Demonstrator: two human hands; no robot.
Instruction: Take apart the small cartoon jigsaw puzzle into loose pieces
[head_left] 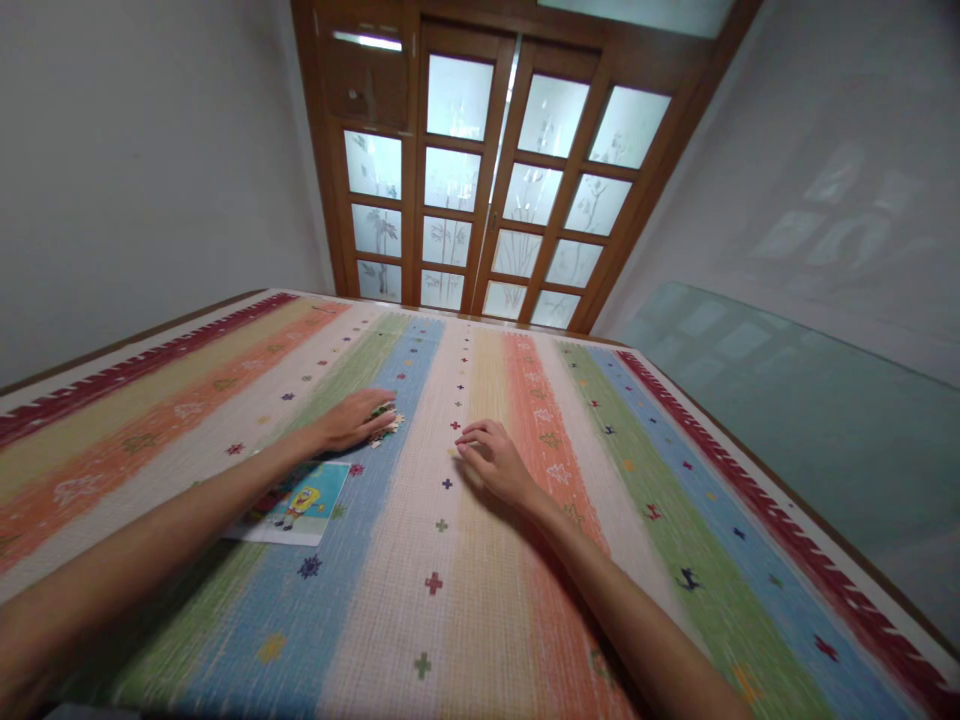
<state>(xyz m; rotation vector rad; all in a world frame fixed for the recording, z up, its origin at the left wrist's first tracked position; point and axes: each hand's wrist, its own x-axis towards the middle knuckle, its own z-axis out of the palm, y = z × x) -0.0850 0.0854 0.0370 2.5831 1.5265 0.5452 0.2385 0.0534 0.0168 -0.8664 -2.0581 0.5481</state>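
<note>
My left hand (358,420) lies over a small heap of jigsaw puzzle pieces (388,430) on the blue stripe of the tablecloth. Its fingers are stretched out across the heap and partly cover it. A picture card (306,502) with a yellow cartoon figure on a light blue ground lies nearer to me, partly hidden under my left forearm. Right of the heap, my right hand (496,462) hovers low over the cream stripe. Its fingers are loosely bent, with thumb and forefinger a little apart, and I see nothing between them.
A striped, patterned tablecloth (405,560) covers the large table. Wooden doors with frosted panes (457,180) stand beyond its far edge. A pale green glass panel (787,400) leans at the right wall, beside the table.
</note>
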